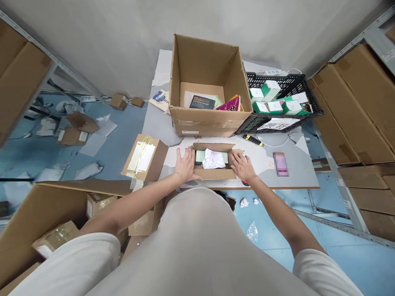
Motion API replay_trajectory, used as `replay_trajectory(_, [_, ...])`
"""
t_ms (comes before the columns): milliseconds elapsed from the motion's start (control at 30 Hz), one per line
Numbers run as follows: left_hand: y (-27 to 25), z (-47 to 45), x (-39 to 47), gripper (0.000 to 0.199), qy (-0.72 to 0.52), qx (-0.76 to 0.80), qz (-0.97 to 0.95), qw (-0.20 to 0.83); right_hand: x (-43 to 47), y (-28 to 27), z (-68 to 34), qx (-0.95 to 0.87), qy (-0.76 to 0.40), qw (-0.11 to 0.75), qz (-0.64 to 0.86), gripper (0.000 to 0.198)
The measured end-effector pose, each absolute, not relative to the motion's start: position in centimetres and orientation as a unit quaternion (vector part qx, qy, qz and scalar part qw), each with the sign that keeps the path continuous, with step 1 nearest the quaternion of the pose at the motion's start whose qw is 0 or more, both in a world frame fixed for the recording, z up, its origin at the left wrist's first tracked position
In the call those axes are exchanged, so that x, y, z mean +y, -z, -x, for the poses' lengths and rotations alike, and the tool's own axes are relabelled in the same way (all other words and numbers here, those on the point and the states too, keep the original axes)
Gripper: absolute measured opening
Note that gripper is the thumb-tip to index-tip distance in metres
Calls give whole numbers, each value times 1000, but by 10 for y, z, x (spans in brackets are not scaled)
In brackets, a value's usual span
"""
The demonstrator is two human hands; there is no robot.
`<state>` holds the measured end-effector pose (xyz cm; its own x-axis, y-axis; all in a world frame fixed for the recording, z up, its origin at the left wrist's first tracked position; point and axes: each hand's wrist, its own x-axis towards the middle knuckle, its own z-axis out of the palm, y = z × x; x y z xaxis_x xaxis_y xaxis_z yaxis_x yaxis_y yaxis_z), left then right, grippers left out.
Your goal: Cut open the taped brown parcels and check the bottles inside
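A small open cardboard box [216, 173] stands at the table's front edge, before my body. In it lie a pale green box [200, 156] and, on top, a crumpled sheet of white paper [213, 159]. My left hand [185, 165] rests against the box's left end with its fingers spread. At the right end, my right hand [242, 165] lies on the folded-out flap, fingers extended. Neither hand grips anything. Part of a red object [245, 182] shows below my right hand; its kind is hidden.
A large open carton [210, 121] with books stands behind. Right of it, a black crate [279, 123] holds several green-and-white boxes. A taped parcel [145, 158] sits at left, a box cutter [253, 140] and a pink item [280, 164] at right. A big carton [18, 222] of parcels is at lower left.
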<state>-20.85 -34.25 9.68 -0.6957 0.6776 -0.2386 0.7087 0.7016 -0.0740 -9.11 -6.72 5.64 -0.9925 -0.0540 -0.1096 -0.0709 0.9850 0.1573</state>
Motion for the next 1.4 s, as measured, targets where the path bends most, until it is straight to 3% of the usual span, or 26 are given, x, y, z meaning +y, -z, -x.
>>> replay_trajectory(233, [-70, 213, -348, 123, 103, 924, -341, 139, -81, -69, 112, 993, -80, 89, 17, 48])
replay_trajectory(333, [-61, 215, -347, 126, 85, 930, -315, 169, -101, -80, 135, 984, -120, 130, 3, 35])
replay_trajectory(433, [-64, 213, -352, 128, 42, 939, -310, 144, -123, -81, 158, 976, -109, 186, -1, 34])
replay_trajectory(600, [-82, 208, -338, 109, -1, 870, -478, 117, -132, -65, 180, 970, -82, 230, -23, 32])
replay_trajectory(700, [-82, 208, -310, 102, -4, 806, -559, 195, -122, -56, 181, 968, -57, 243, -24, 34])
replay_trajectory(900, [-62, 211, -287, 110, -71, 773, -485, 403, -103, -54, 177, 968, 28, 248, 4, 40])
replay_trajectory(967, [-59, 213, -290, 99, -107, 799, -443, 391, -101, -52, 176, 968, 53, 245, 13, 50])
replay_trajectory(1067, [-58, 215, -288, 69, -154, 869, -405, 241, -102, -45, 175, 966, 111, 234, 21, 60])
replay_trajectory(1167, [-57, 219, -280, 63, -154, 894, -395, 145, -103, -40, 172, 954, 194, 218, 62, 49])
replay_trajectory(1233, [-56, 221, -277, 62, -132, 883, -414, 177, -102, -41, 170, 948, 204, 227, 95, 45])
replay_trajectory(1333, [-57, 222, -280, 33, -95, 862, -437, 240, -98, -49, 167, 960, 127, 243, 61, 46])
replay_trajectory(1400, [-60, 220, -286, 39, -89, 855, -441, 258, -97, -53, 166, 969, 75, 234, 10, 48])
